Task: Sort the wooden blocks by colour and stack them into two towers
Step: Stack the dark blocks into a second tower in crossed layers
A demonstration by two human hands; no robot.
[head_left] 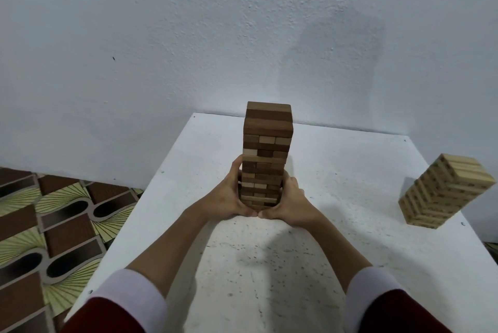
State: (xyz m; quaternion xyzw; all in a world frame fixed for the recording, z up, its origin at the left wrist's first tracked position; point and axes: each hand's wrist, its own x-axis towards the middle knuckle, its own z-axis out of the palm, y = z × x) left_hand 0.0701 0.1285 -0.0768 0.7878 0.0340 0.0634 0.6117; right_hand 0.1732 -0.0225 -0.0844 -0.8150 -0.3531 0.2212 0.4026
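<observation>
One white table [336, 238] carries two block towers, well apart. The dark tower [265, 154], mostly brown with a few pale blocks, stands upright at the table's middle, long axis vertical. The light tower [442, 192] stands near the right edge, appearing to lean rightward in this wide-angle view. Two hands clasp the dark tower's base: the left hand [229, 195] and right hand [292, 202] wrap it from either side, thumbs meeting in front.

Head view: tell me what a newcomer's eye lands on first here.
First the tall dark tower mid-table, mostly brown blocks with some pale ones mixed in, gripped near its base by the left hand and right hand. Next the pale tower near the white table's right edge, then the patterned floor at left.
</observation>
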